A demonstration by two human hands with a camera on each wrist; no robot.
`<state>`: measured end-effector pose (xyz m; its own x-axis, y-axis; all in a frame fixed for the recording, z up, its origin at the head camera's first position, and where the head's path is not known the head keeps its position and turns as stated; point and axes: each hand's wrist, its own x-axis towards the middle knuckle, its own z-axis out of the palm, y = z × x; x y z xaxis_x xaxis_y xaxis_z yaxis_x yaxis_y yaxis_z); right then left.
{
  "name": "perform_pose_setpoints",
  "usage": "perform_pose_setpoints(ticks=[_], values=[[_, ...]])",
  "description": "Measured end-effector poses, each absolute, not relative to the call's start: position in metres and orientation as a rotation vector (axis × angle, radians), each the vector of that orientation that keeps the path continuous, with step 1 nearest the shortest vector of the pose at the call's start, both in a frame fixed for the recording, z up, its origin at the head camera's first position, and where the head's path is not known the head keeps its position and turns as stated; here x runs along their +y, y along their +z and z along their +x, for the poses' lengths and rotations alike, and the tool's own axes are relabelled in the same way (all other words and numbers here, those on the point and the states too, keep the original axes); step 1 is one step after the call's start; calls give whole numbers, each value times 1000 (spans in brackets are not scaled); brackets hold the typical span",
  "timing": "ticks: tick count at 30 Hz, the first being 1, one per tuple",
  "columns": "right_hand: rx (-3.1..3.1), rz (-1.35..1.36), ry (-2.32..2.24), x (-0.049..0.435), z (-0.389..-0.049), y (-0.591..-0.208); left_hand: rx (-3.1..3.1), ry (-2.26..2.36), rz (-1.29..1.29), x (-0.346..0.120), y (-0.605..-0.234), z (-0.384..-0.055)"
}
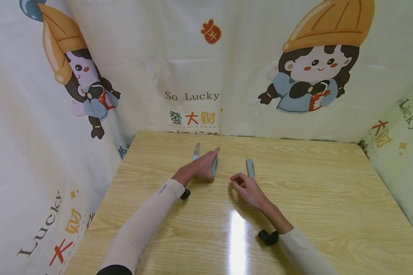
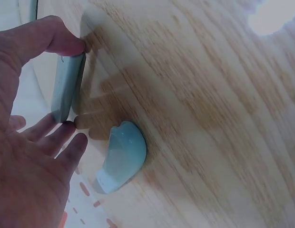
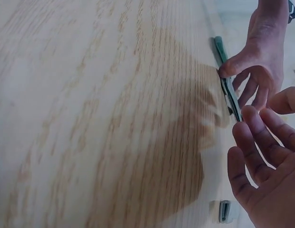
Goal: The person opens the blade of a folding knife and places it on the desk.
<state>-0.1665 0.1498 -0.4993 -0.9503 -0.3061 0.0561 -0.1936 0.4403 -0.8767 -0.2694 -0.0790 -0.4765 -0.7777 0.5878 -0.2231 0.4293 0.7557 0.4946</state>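
Observation:
In the head view my left hand point(image 1: 202, 166) pinches a slim grey-green piece point(image 1: 214, 166) by its ends, thumb at one end and fingertips at the other. The left wrist view has this long piece point(image 2: 66, 88) tilted up on its edge, close to the wood. Just left of that hand lies a knife point(image 1: 196, 149), its blade pointing to the back and its lower part hidden. Its pale blue handle point(image 2: 124, 154) appears in the left wrist view. My right hand point(image 1: 249, 190) hovers with loosely bent fingers, holding nothing, near a second grey-green piece point(image 1: 250, 168).
A light wooden table point(image 1: 313, 198) carries these things, with a bright glare strip at its front middle. Behind it hangs a printed cloth point(image 1: 141, 76) that also covers both sides. Black wrist cameras sit under both forearms.

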Motion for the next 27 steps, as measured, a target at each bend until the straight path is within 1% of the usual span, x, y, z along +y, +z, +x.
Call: perform_pose_setpoints(ticks=[17, 27], values=[[2590, -458, -1501, 148, -174, -496, 2631, 596, 844, -79, -471, -262], [2565, -419, -1524, 145, -179, -495, 2623, 646, 925, -78, -466, -251]])
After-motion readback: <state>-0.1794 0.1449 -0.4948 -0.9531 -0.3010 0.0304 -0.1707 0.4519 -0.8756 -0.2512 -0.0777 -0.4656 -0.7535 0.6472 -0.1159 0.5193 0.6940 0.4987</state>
